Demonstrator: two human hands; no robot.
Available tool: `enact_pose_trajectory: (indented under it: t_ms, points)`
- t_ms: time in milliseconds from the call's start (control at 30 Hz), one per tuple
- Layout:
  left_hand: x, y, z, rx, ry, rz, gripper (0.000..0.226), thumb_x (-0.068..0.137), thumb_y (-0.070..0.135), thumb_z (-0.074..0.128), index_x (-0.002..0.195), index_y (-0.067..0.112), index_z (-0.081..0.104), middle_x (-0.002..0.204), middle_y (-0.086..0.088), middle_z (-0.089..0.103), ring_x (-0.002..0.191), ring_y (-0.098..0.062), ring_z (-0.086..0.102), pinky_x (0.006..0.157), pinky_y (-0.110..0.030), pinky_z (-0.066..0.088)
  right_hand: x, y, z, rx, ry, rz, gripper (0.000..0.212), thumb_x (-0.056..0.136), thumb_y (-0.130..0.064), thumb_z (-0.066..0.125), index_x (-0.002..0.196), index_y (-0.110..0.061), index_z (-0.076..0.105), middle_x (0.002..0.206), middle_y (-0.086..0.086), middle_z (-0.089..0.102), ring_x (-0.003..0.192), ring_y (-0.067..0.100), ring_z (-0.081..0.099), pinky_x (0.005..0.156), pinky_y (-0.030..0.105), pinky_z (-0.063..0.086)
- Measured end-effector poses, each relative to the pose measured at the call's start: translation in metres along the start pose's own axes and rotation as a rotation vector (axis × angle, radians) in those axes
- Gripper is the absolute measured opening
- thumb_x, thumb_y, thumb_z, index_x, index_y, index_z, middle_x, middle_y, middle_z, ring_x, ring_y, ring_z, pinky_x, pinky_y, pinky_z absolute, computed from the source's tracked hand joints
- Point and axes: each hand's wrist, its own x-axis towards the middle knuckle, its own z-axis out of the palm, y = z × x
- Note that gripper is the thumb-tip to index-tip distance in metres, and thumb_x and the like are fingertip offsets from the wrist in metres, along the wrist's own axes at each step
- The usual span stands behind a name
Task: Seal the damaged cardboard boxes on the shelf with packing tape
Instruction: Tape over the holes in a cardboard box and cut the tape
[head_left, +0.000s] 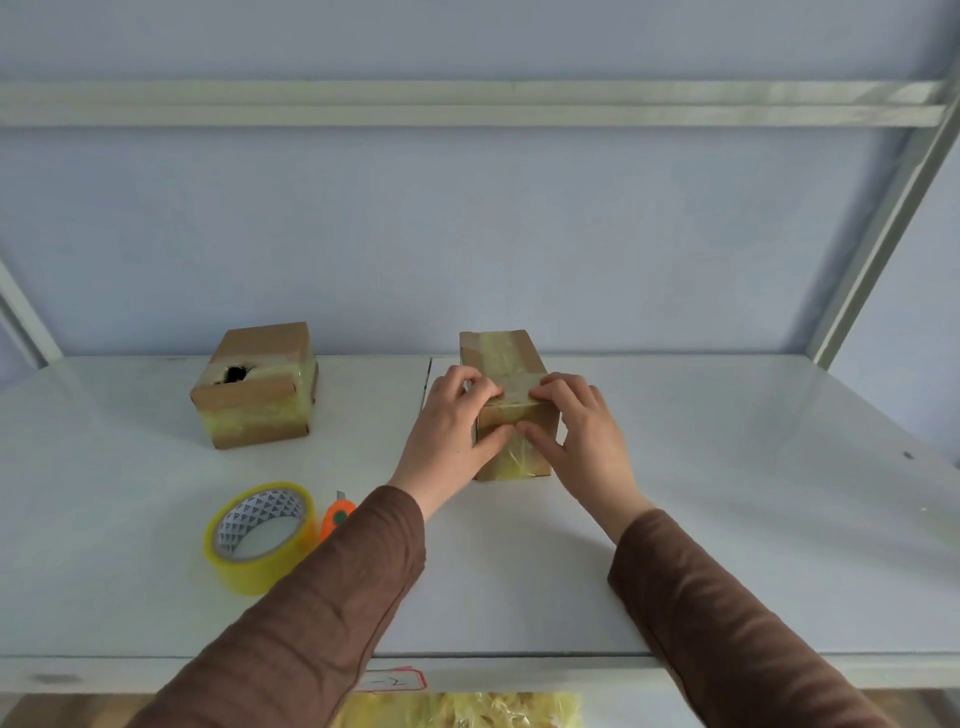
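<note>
On a glossy white shelf board (675, 519) at about chest height, a person in brown sleeves is working on a tall, narrow brown cardboard box (511, 400) standing just right of centre. Both hands are gripping its near top edge: the left hand (454, 423) is wrapping round the left corner, fingers curled over the top and thumb pressing the front face, while the right hand (579, 423) is mirroring it on the right corner. Between them, a strip of clear yellowish tape is running along the top and down the front.

To do this step well, I would judge that the thumbs should be rubbing firmly from the middle of the strip outward, chasing out wrinkles and folding the tape tight over the edge, with the fingers steadying the box so it is not tipping backward. The film near the bottom of the front face is looking crinkled, so it may need a last pass.

Cardboard here is matte and slightly dented; the tape is shiny and puckered.

Well apart to the left is sitting a squat brown cardboard box with a ragged dark hole (257, 384) in its top, banded in old tape and seemingly waiting for repair. Nearer the front edge, a wide roll of translucent yellow packing tape (260, 535) is lying tilted, and just beside it an orange plastic utility knife (335, 517) is peeking out from behind the left sleeve.
</note>
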Motion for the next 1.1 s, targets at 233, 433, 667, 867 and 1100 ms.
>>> enact_pose_trajectory:
  t_ms: [233,433,667,867,1100]
  points:
    - [0.000,-0.001,0.007,-0.138,0.025,-0.113,0.034,0.087,0.026,0.080,0.117,0.020,0.066,0.125,0.012,0.047,0.113,-0.018,0.049,0.097,-0.042,0.050,0.006,-0.008,0.001,-0.024,-0.007,0.023,0.023,0.091,-0.022,0.074,0.110,-0.015,0.065,0.119,-0.007,0.064,0.088,0.022,0.061,0.074,0.041,0.054]
    - [-0.014,0.008,-0.009,0.007,-0.086,-0.044,0.057,0.088,0.060,0.063,0.139,0.035,0.057,0.157,0.000,0.041,0.153,-0.023,0.016,0.125,-0.045,0.015,0.010,0.004,-0.019,0.207,-0.149,0.039,0.029,0.090,-0.015,0.076,0.116,-0.017,0.064,0.126,-0.012,0.063,0.100,0.019,0.066,0.089,0.047,0.057]
    - [-0.035,0.069,-0.006,0.170,-0.200,0.112,0.071,0.095,0.065,0.043,0.160,0.050,0.016,0.159,0.004,0.043,0.150,-0.014,0.029,0.125,-0.056,-0.007,0.025,0.033,-0.052,0.358,-0.207,0.200,0.046,0.099,0.007,0.053,0.117,-0.032,0.070,0.143,-0.008,0.058,0.128,0.014,0.059,0.106,0.031,0.049]
    - [-0.012,0.080,-0.025,-0.266,-0.235,0.027,0.061,0.100,0.040,0.059,0.155,0.049,0.034,0.157,0.018,0.045,0.144,0.006,0.037,0.124,-0.023,0.023,0.022,0.016,-0.052,0.626,-0.242,0.431,0.034,0.107,-0.016,0.045,0.124,-0.024,0.074,0.118,-0.005,0.076,0.113,0.014,0.069,0.094,0.028,0.055]
    - [-0.001,0.009,-0.066,-0.572,-0.041,-0.406,0.049,0.100,0.047,0.060,0.147,0.051,0.046,0.162,0.023,0.032,0.144,0.013,0.025,0.118,-0.024,0.023,0.018,0.014,-0.062,0.413,-0.206,0.375,0.032,0.097,-0.050,0.064,0.128,-0.042,0.068,0.133,-0.023,0.062,0.101,-0.010,0.062,0.091,0.021,0.047]
